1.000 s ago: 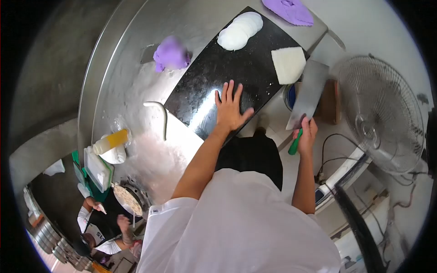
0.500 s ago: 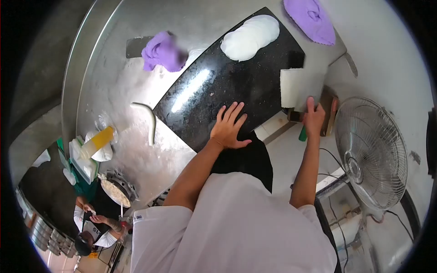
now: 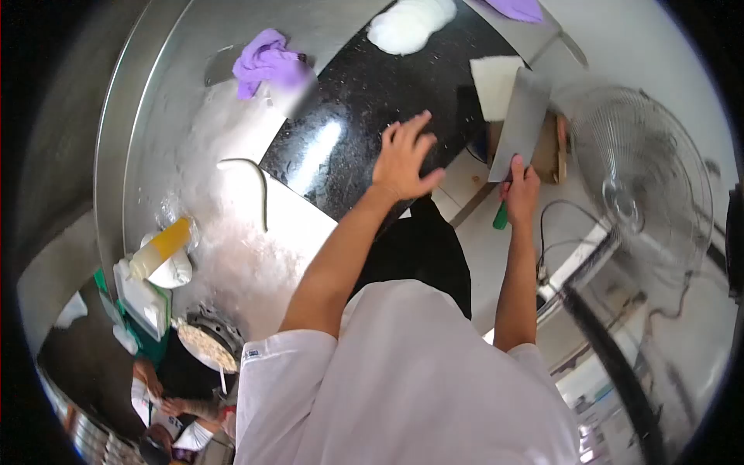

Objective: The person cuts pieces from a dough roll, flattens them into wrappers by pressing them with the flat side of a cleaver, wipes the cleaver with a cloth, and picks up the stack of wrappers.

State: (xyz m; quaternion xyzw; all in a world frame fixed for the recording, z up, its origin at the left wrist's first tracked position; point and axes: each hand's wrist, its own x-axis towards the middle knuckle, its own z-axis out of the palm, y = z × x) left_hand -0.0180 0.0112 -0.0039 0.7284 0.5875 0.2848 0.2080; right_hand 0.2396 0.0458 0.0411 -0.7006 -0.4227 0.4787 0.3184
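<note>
While the right hand (image 3: 521,192) grips a cleaver (image 3: 520,122), the left hand (image 3: 403,161) is outspread.

Pale walls (image 3: 665,43) rose beside a round wire-caged fan (image 3: 639,174); light-tiled flooring (image 3: 463,180) showed below; a curved metal rim (image 3: 116,124) edged the worktop (image 3: 205,147); light glared off its surface.

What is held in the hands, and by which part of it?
The right hand holds the wide-bladed knife by its green handle, thumb near the blade. The left hand holds nothing.
</note>
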